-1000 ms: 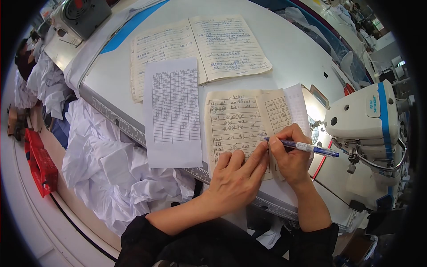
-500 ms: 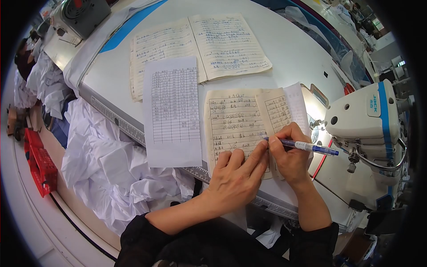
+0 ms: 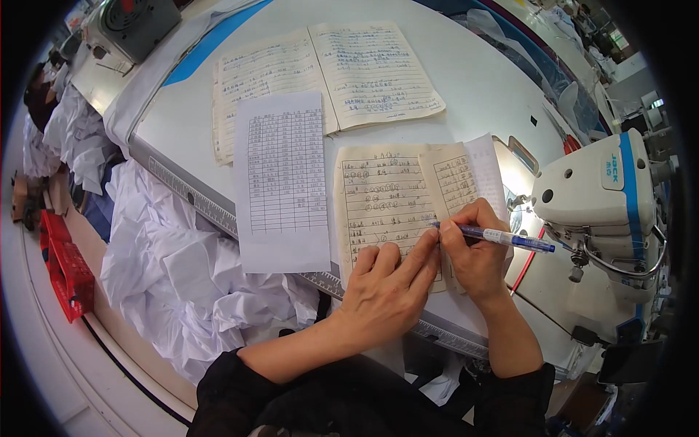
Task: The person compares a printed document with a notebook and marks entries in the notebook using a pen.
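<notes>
My right hand (image 3: 477, 251) grips a blue-and-white pen (image 3: 507, 239), its tip low over the right part of a page in a small handwritten notebook (image 3: 378, 186). Flat on the lower part of that page rests my left hand (image 3: 389, 288), fingers stretched out, the index finger close to the pen tip. To the left lies a printed table sheet (image 3: 284, 244), partly covering a larger open notebook (image 3: 378, 73) with blue handwriting. A white paper (image 3: 484, 160) sticks out from under the small notebook's right side.
A white-and-blue sewing machine (image 3: 590, 189) stands right of the notebook. A ruler strip (image 3: 193, 198) runs along the table's near edge. Crumpled white fabric (image 3: 182, 269) hangs beside it, with a red plastic container (image 3: 67, 269) further left. Red-handled scissors (image 3: 568, 135) lie behind the machine.
Both hands stay almost in place. The pen has shifted only very slightly at the same line of the page.
</notes>
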The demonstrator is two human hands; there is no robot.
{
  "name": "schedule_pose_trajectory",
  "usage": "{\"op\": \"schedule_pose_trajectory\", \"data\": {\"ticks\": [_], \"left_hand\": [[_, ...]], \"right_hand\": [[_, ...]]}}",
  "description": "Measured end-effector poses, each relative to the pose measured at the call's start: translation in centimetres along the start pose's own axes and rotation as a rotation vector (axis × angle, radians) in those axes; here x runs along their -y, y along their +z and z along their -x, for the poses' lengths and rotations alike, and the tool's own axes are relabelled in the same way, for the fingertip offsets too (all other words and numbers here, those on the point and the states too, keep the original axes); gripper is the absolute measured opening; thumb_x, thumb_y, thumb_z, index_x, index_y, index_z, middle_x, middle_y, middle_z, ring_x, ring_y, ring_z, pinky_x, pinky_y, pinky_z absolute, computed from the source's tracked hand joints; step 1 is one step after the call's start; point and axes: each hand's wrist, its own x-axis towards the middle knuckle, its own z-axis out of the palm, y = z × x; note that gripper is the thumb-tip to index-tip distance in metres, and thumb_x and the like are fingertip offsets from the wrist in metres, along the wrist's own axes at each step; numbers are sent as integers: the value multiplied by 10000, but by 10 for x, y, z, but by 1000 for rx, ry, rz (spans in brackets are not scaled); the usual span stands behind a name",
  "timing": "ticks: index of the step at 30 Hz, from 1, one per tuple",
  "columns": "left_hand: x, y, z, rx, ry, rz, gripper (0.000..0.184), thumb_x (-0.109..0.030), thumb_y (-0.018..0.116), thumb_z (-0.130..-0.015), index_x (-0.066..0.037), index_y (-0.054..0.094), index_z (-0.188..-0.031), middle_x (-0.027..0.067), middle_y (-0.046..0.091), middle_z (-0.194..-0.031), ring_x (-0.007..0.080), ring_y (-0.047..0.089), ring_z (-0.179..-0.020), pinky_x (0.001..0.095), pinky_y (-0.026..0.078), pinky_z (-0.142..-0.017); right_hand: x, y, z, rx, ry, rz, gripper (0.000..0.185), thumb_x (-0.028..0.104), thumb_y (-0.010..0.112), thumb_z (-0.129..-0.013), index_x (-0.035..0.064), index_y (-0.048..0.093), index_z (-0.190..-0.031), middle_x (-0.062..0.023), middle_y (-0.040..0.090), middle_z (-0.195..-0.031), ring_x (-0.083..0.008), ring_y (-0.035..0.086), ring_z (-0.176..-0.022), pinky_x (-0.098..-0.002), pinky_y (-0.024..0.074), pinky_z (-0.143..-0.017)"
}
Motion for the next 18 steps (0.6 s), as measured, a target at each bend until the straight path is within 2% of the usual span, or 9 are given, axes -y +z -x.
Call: {"op": "schedule_pose_trajectory", "data": {"ticks": [9,14,16,18], "left_hand": [[0,-1,0,6,2,-6,362,-117,590,-739,14,645,-1071,103,586,-1230,180,459,-727,311,347,-664],[-1,0,0,1,3,0,348,-114,597,-742,11,649,-1062,107,582,-1241,178,458,-726,311,348,-659],[-2,2,2,6,-45,8,425,-76,642,-653,-70,644,-1078,27,562,-1286,172,463,-720,319,351,-703],[-2,1,2,9,-41,5,425,-77,642,-654,-69,643,-1079,27,562,-1285,172,463,-718,317,351,-703]], "right_hand": [[2,0,-1,3,-9,17,171,67,658,-815,9,517,-737,-67,578,-582,-97,539,-505,-255,447,-475],[-5,-2,0,-79,16,-174,153,75,637,-829,20,516,-754,1,527,-625,-47,453,-560,-223,395,-511],[-7,-4,1,-81,56,-215,150,79,632,-833,20,518,-758,-1,530,-639,-47,451,-574,-221,395,-527],[-7,-4,1,-85,98,-256,146,83,627,-837,20,519,-762,-3,532,-654,-46,448,-588,-218,394,-543]]}}
